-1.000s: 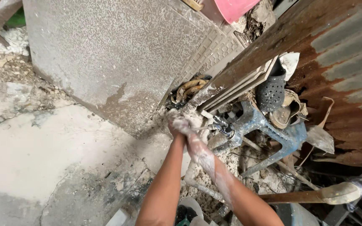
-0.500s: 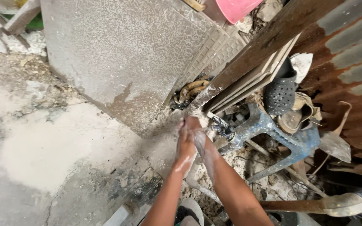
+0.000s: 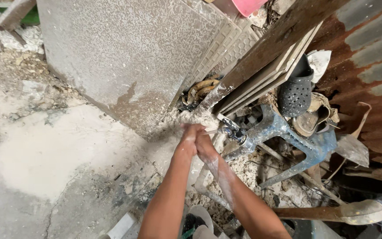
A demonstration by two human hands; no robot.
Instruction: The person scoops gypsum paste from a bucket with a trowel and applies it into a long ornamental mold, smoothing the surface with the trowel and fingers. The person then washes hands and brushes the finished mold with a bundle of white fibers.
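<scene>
My left hand and my right hand are pressed together, palm against palm, just left of a small metal tap. A thin stream of water runs from the tap onto them. White dried residue streaks my right forearm. The tap sits on a pale pipe that curves down to the ground. Neither hand holds any object.
A large speckled grey slab leans behind the tap, with stacked tiles beside it. A tipped blue plastic stool, a dark perforated clog, a trowel and rusty corrugated sheet crowd the right. Dusty concrete floor lies left.
My hands have stayed at the tap, rubbing against each other; more white residue has come off them. The view has shifted slightly.
</scene>
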